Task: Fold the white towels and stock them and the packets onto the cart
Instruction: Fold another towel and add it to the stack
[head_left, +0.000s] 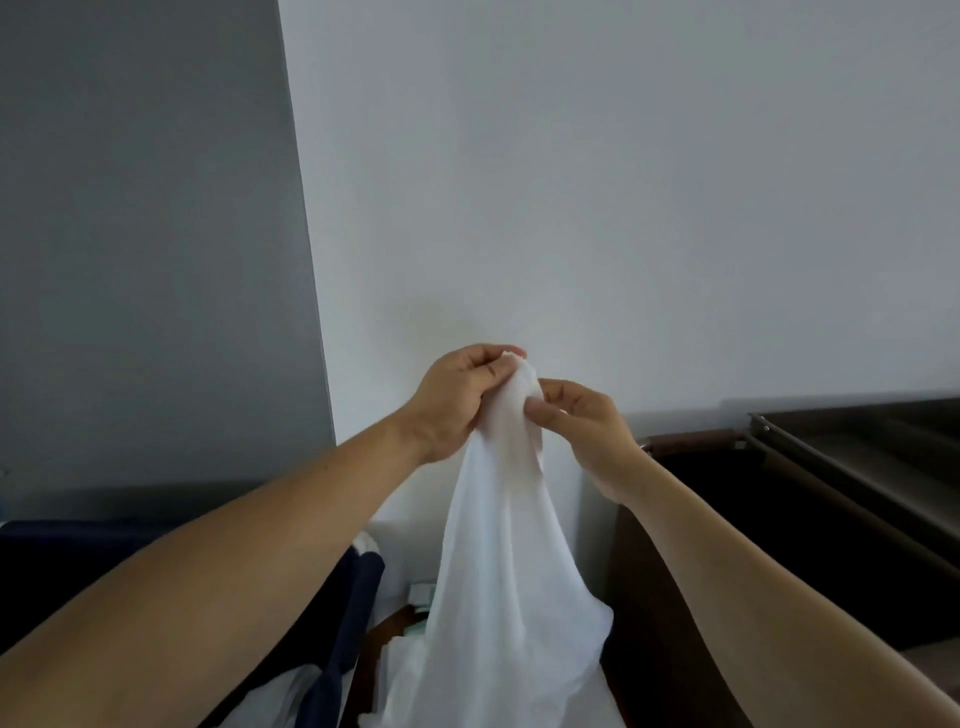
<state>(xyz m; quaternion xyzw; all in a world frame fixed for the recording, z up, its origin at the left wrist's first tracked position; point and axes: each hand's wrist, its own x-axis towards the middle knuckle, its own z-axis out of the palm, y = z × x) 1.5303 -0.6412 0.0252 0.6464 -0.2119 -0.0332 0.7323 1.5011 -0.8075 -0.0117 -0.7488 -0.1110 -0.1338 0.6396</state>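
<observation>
White towel (509, 545) aloft between navy hamper (358, 587) and brown cart (654, 597)

The towel (498, 571) runs off the bottom edge, and its top is buried in the fingers of the left hand (457, 400) and right hand (582, 431). It covers most of a pale green thing (422, 592), too little showing to name. The dark cart (831, 467) is cut by the right edge, its inside lost in shadow
</observation>
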